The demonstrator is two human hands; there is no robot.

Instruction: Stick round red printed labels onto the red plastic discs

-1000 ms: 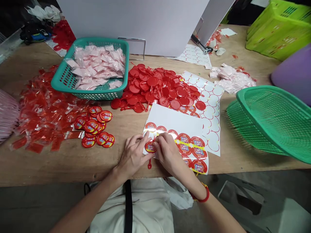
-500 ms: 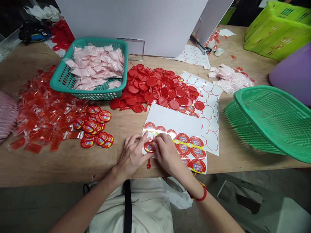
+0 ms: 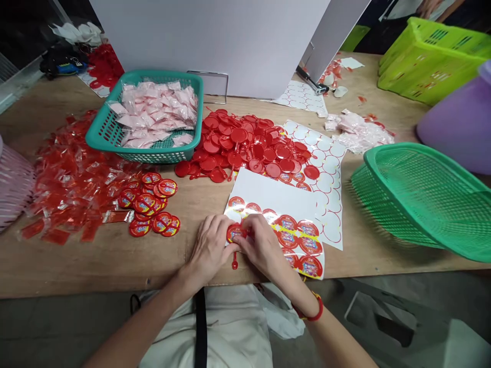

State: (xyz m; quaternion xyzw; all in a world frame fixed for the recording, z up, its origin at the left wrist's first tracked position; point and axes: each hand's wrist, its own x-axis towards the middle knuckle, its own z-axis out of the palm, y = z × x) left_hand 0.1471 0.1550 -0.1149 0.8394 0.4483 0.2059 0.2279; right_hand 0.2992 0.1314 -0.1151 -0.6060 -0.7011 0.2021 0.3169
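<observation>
A red plastic disc with a printed round sticker on its face lies between my hands at the table's front. Its short red stem points toward me. My left hand grips the disc's left edge, thumb at the bottom and fingers curled along the side. The fingers of my right hand are closed at the disc's right edge, with the thumb on its face. Under and beside the hands lies a sheet of round red stickers, with a bare white upper part. Plain red discs are heaped behind it.
Left are stickered discs, red sachets and a teal basket of pink packets. A green basket stands right, before a purple container and a lime crate. A grey panel rises behind.
My right thumb has come onto the disc's face, and my left fingers have drawn back to its edge, showing more of the sticker. The camera view has shifted slightly.
</observation>
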